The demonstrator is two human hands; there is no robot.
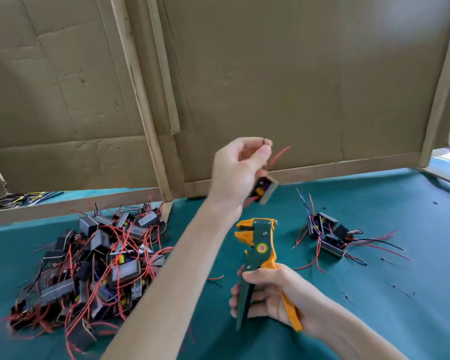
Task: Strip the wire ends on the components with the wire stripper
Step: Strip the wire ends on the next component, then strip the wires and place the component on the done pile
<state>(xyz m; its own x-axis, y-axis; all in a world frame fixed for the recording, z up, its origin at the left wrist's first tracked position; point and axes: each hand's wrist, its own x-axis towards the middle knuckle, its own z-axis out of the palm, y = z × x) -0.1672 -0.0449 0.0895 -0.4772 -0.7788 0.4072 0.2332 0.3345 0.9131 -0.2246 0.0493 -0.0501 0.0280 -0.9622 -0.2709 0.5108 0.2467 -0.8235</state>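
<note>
My left grip (240,162) pinches wires (277,157), component (266,189) dangling to free its ends | my right grip (268,292) curled round stripper (260,245) handles, ready

Left hand (238,167) holds a component (266,189) aloft by its wires (278,156). Right hand (273,294) grips the wire stripper (261,245), upright above the teal table (374,320).

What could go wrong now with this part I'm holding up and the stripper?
The small grey boxy component dangles under the left hand's pinch; it may swing or slip. Its red wire curls away from the orange-and-green wire stripper in the right hand, so feeding it in could miss.
</note>
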